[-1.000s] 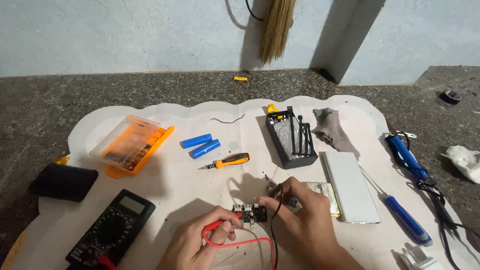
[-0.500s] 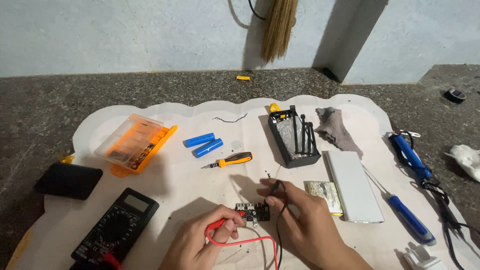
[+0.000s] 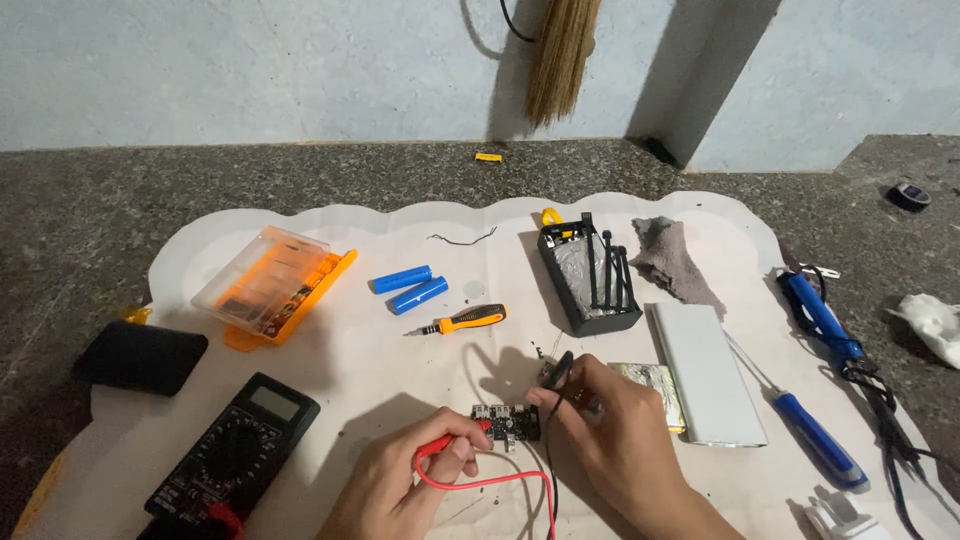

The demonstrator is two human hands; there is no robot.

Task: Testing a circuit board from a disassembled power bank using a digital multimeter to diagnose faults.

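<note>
- Starting at the far left, a flat black pouch [image 3: 140, 356] lies on the rough stone floor, half off the white mat [image 3: 330, 370]. It looks soft.
- Next comes a clear plastic box with an orange tray [image 3: 272, 287]. It is a hard rectangle and sits tilted.
- Below it lies my black multimeter [image 3: 234, 457], a chunky block with a round dial and a grey screen.
- Two smooth blue battery cells [image 3: 410, 287], round like short sticks, lie side by side. They could roll if I bump the mat.
- An orange and black screwdriver [image 3: 458, 320] lies just beside them.
- My left hand [image 3: 415, 478] is closed tight on the red probe [image 3: 445, 447]. Its tip is at the left edge of the small black circuit board [image 3: 507, 423].
- That board lies flat on the mat between my two hands. It is small and light, so I think a push could slide it, and a slipping tip could touch two metal spots at once.
- My right hand [image 3: 615, 440] pinches the black probe [image 3: 558, 372] above the board's right side.
- The thin red wire [image 3: 490, 484] loops under my hands and could snag.
- Further right stand a black open case [image 3: 588, 275], a grey rag [image 3: 672, 258], and a smooth silver power bank shell [image 3: 705, 372].
- Last are a blue-handled screwdriver [image 3: 815, 435] and a blue soldering iron [image 3: 820, 312].
</note>
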